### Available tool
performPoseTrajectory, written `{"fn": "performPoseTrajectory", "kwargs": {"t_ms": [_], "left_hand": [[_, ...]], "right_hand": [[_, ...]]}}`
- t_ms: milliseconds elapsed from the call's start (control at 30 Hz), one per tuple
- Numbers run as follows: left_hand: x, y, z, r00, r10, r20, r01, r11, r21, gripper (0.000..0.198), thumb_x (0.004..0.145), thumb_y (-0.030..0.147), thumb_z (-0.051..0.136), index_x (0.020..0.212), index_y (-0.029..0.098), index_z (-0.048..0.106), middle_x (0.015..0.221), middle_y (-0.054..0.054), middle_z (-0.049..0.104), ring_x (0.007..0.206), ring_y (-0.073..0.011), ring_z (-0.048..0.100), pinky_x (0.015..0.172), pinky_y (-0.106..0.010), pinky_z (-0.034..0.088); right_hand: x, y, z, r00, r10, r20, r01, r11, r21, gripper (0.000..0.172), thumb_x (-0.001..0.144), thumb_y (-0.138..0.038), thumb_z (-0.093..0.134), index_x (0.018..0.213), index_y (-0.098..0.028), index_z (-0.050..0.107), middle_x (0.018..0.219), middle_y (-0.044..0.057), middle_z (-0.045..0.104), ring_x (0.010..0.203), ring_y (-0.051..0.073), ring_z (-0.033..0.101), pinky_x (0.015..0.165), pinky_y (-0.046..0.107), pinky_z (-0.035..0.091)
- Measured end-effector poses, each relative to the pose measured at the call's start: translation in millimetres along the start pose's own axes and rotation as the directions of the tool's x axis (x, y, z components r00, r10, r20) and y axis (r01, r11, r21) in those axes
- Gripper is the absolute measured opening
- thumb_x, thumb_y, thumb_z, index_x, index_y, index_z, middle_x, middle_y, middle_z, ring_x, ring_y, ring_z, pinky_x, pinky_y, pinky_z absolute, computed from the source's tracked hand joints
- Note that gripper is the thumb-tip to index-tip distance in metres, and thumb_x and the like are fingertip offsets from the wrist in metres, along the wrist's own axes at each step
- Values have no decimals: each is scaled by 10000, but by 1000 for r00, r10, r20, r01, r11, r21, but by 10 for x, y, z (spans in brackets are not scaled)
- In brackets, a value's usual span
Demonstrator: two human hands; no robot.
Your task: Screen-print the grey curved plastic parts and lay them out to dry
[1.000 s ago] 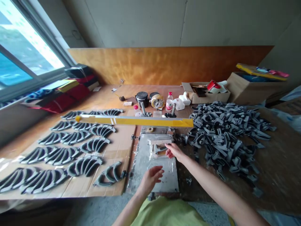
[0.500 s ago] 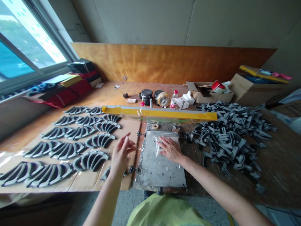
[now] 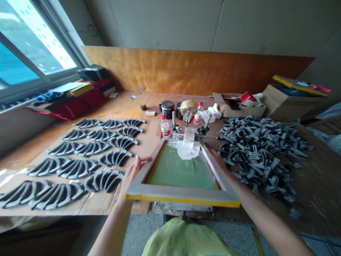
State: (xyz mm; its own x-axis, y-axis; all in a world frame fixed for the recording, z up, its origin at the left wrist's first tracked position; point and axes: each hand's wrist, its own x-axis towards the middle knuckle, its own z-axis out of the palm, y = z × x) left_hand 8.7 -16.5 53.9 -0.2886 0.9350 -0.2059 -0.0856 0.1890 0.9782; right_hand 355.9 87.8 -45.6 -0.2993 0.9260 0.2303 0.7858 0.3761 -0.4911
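A screen-printing frame (image 3: 183,192) with green mesh (image 3: 178,167) lies lowered over the metal base plate (image 3: 183,208), its front edge taped yellow. White ink (image 3: 188,151) is spread on the far end of the mesh, beneath an upright squeegee-like blade (image 3: 189,136). My left hand (image 3: 134,169) is at the frame's left side, fingers stretched out and fingertips at its edge. On the other side, my right hand (image 3: 217,160) is beside the frame's right rail; its fingers are mostly hidden.
Rows of curved grey plastic parts (image 3: 77,167) lie on cardboard to the left. A heap of similar parts (image 3: 263,153) covers the right side. Behind the frame stand bottles (image 3: 165,127), black tubs (image 3: 167,109) and a tape roll (image 3: 188,106). An open carton (image 3: 237,108) sits back right.
The frame has swung down from its raised, edge-on position and now covers the plate. My right hand has left the clear film on the plate for the frame's right side. The tape roll has risen.
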Motion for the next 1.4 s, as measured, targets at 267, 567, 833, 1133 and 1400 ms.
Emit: {"fn": "performPoseTrajectory", "kwargs": {"t_ms": [267,567,833,1133,1400], "left_hand": [[-124,-978,-92,974,-208,88,190,965,181,891,711,627,671,1444,175,441,776,-18,712,757,-219,672,648,-275,505],[-43,-1350,-102,976,-197,93,178,968,178,809,762,632,614,1403,158,475,864,-48,719,797,-221,659,699,-290,501],[-51,-1307,-78,972,-212,105,199,972,124,794,747,616,655,1375,152,508,900,-60,726,786,-217,661,680,-280,495],[-70,-1276,-68,969,-232,81,221,967,126,806,720,626,671,1360,157,529,892,-59,735,787,-231,674,686,-295,507],[-97,-1231,-56,976,-206,70,196,971,134,741,748,602,660,1332,158,552,906,-62,744,805,-228,682,705,-296,515]], "right_hand": [[735,-575,-97,992,-125,-6,121,968,-221,600,789,-193,700,1352,-161,496,1353,154,525,1222,265,521,999,378,455],[774,-742,-47,962,125,244,-12,908,-418,222,856,-298,625,1027,-160,657,1026,124,707,982,241,640,842,297,459],[460,-689,171,968,-88,233,161,936,-312,114,822,-133,572,889,-170,657,939,115,682,965,252,586,836,335,439],[128,-615,-42,799,-464,384,545,828,-132,239,750,-17,514,853,-172,663,860,79,652,902,219,552,751,305,435],[350,-640,47,897,-363,250,405,904,-140,171,841,-78,543,893,-182,670,898,68,643,904,209,566,769,303,459]]}}
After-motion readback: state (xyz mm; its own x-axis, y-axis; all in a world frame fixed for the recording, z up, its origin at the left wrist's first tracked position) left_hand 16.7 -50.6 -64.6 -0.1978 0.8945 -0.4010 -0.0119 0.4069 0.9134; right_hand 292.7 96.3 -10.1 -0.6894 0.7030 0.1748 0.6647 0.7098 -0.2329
